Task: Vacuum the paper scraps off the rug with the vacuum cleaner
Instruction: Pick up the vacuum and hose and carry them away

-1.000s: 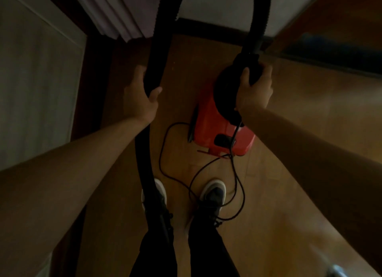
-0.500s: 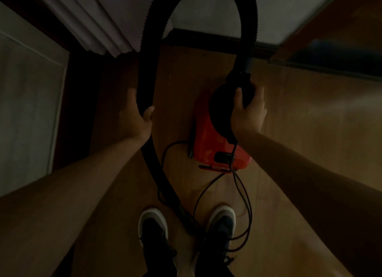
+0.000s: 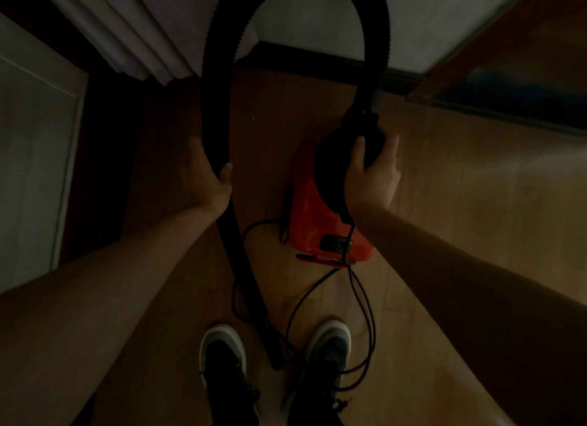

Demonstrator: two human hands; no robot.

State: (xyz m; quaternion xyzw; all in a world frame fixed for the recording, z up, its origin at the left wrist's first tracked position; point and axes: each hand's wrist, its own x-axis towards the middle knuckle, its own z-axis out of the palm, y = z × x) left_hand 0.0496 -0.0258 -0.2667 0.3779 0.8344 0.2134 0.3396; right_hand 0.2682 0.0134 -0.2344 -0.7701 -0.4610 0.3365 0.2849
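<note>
left hand: clamped round the hose, thumb over the near side.
hose: ribbed, black, floppy; arches far and over to the right. Likely sags unless held mid-run.
vacuum cleaner: centre-right, over the wood floor; can't tell if it's lifted. Probably moderately heavy and rigid; grip at the top. Glossy red shell, black domed top.
right hand: wrapped round that black top.
cord: loose loops near the shoes; could snag.
</note>
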